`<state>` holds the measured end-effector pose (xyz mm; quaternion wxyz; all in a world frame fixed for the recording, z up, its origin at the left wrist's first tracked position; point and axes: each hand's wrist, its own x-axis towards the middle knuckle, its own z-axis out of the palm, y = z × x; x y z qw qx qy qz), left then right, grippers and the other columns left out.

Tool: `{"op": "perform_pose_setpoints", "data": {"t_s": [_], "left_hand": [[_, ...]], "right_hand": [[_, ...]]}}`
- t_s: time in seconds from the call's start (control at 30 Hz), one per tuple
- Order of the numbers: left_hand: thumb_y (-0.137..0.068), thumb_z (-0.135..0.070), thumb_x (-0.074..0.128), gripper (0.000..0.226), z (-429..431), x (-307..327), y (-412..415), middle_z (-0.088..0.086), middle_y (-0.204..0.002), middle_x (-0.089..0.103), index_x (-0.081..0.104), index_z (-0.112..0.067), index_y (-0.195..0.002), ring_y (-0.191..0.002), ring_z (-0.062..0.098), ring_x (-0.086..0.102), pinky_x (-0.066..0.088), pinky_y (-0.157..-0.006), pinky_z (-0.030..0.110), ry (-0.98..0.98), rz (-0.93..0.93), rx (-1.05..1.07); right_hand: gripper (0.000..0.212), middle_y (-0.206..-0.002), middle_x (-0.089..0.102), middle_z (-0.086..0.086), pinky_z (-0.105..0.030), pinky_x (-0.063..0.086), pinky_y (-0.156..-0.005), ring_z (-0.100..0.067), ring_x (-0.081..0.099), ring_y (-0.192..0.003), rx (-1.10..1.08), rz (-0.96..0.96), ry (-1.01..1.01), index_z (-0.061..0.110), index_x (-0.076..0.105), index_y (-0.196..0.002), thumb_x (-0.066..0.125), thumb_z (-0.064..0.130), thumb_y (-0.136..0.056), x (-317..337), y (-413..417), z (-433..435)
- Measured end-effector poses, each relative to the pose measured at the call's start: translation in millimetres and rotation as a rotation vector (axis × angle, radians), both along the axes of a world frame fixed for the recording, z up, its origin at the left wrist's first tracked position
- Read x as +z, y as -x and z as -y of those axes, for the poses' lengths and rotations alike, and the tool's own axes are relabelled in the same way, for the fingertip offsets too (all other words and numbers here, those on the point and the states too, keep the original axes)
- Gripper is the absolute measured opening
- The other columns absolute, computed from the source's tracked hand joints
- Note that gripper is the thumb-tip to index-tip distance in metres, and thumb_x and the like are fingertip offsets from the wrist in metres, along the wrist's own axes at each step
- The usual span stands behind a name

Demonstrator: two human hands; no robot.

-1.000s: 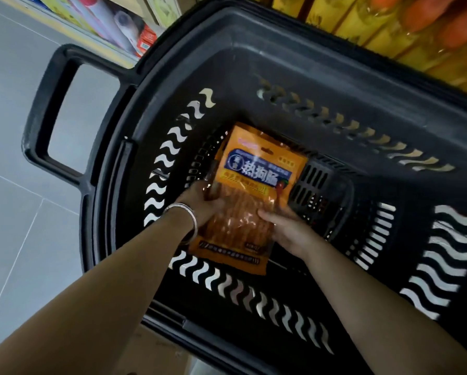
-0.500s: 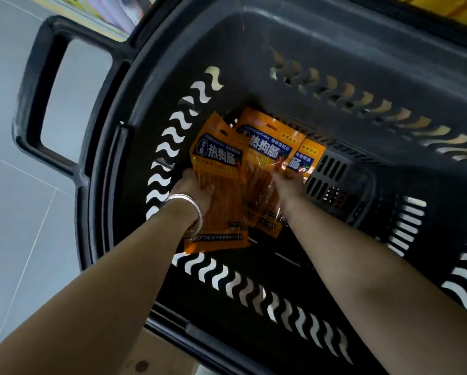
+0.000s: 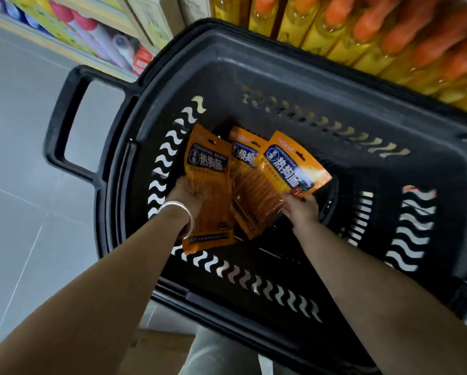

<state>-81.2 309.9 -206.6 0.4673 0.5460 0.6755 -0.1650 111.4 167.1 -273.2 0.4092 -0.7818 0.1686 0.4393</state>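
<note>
- Inside the black basket (image 3: 335, 85), near its centre, the left hand (image 3: 186, 196) has its fingers curled around the left packet (image 3: 210, 169).
- The right hand (image 3: 301, 209), at 4 o'clock from the centre, pinches the lower edge of the right packet (image 3: 292, 166).
- The middle packet (image 3: 251, 190) lies between them, partly under the right one.
- All three tops point toward 12 o'clock.

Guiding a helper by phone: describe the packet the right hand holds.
Inside the black shopping basket, look at the rightmost orange packet, pinched by the right hand. Unlike the left packet and middle packet, it tilts rightward, farthest from the basket's handle.
</note>
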Motion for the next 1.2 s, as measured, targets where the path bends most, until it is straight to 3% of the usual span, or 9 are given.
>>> {"op": "perform_pose_setpoints", "data": {"t_s": [0.17,0.27,0.4,0.63,0.77,0.9,1.03,1.1,1.2], "left_hand": [[-0.088,-0.026,0.056,0.035,21.4,67.9,-19.8,0.005,-0.102,0.059,0.048,-0.021,-0.122,-0.088,0.024,0.055,0.042,-0.076,0.031,-0.098,0.126,0.019],[-0.082,-0.017,0.062,0.029,41.0,108.0,-28.8,0.008,-0.095,0.063,0.055,-0.020,-0.110,-0.088,0.026,0.059,0.042,-0.072,0.025,-0.128,0.237,-0.005],[-0.070,-0.026,0.056,0.033,72.5,159.9,-46.5,0.004,-0.099,0.065,0.056,-0.027,-0.103,-0.095,0.025,0.059,0.045,-0.082,0.029,-0.118,0.402,0.047],[-0.088,-0.050,0.055,0.012,153.5,231.2,-98.1,-0.027,-0.081,0.060,0.056,-0.040,-0.095,-0.079,-0.002,0.056,0.038,-0.076,0.023,-0.318,0.594,0.021],[-0.091,-0.050,0.047,0.017,213.1,279.2,-149.1,-0.025,-0.085,0.056,0.053,-0.039,-0.101,-0.080,0.000,0.053,0.036,-0.080,0.023,-0.355,0.721,-0.093],[-0.093,-0.033,0.056,0.009,270.9,319.4,-207.6,-0.005,-0.103,0.066,0.061,-0.032,-0.099,-0.095,0.013,0.061,0.046,-0.085,0.028,-0.319,0.915,-0.127],[-0.090,-0.032,0.060,0.025,307.4,358.4,-264.0,-0.001,-0.108,0.059,0.059,-0.023,-0.113,-0.094,0.013,0.058,0.035,-0.069,0.005,-0.438,0.950,-0.120],[-0.088,-0.046,0.057,0.053,317.8,379.9,-288.4,0.004,-0.123,0.056,0.052,-0.015,-0.130,-0.120,0.024,0.051,0.032,-0.085,0.014,-0.488,0.937,-0.080],[-0.089,-0.058,0.045,0.068,323.6,410.0,-323.4,0.010,-0.132,0.053,0.049,-0.007,-0.133,-0.127,0.029,0.045,0.031,-0.098,0.028,-0.537,0.959,-0.126]], "right_hand": [[0.036,-0.088,0.058,0.003,-0.033,0.051,-0.073,-0.006,0.056,-0.072,0.129,0.065,-0.077,0.022,0.052,-0.110,0.062,-0.001,-0.085,77.3,-2.2,36.8],[0.014,-0.091,0.060,-0.005,-0.028,0.056,-0.065,-0.008,0.057,-0.068,0.135,0.188,-0.088,0.009,0.058,-0.106,0.059,0.011,-0.092,123.3,-7.2,61.4],[0.023,-0.089,0.057,-0.009,-0.047,0.052,-0.087,-0.023,0.058,-0.082,0.147,0.314,-0.146,0.010,0.061,-0.109,0.052,0.028,-0.097,182.4,-17.6,99.6],[0.035,-0.121,0.058,0.008,-0.014,0.037,-0.092,-0.006,0.052,-0.114,0.099,0.606,-0.401,0.025,0.052,-0.130,0.037,0.034,-0.101,276.7,-49.4,196.0],[0.022,-0.120,0.061,0.011,-0.020,0.039,-0.098,-0.003,0.055,-0.112,0.058,0.754,-0.494,0.036,0.055,-0.116,0.041,0.028,-0.101,326.2,-87.2,265.9],[0.020,-0.114,0.063,0.005,-0.013,0.038,-0.090,-0.005,0.055,-0.107,-0.002,0.886,-0.471,0.025,0.058,-0.114,0.044,0.027,-0.100,368.2,-134.9,339.7],[0.022,-0.094,0.062,0.008,-0.008,0.036,-0.074,-0.004,0.053,-0.090,-0.082,1.014,-0.427,0.016,0.062,-0.107,0.045,0.027,-0.100,412.8,-187.1,394.5],[0.020,-0.100,0.062,0.007,-0.014,0.034,-0.076,-0.008,0.053,-0.096,-0.124,1.054,-0.434,0.021,0.060,-0.109,0.044,0.030,-0.100,435.8,-212.6,414.4],[0.017,-0.094,0.060,0.006,-0.014,0.034,-0.071,-0.005,0.052,-0.092,-0.158,1.159,-0.457,0.021,0.059,-0.104,0.044,0.028,-0.100,467.9,-248.5,433.2]]}}
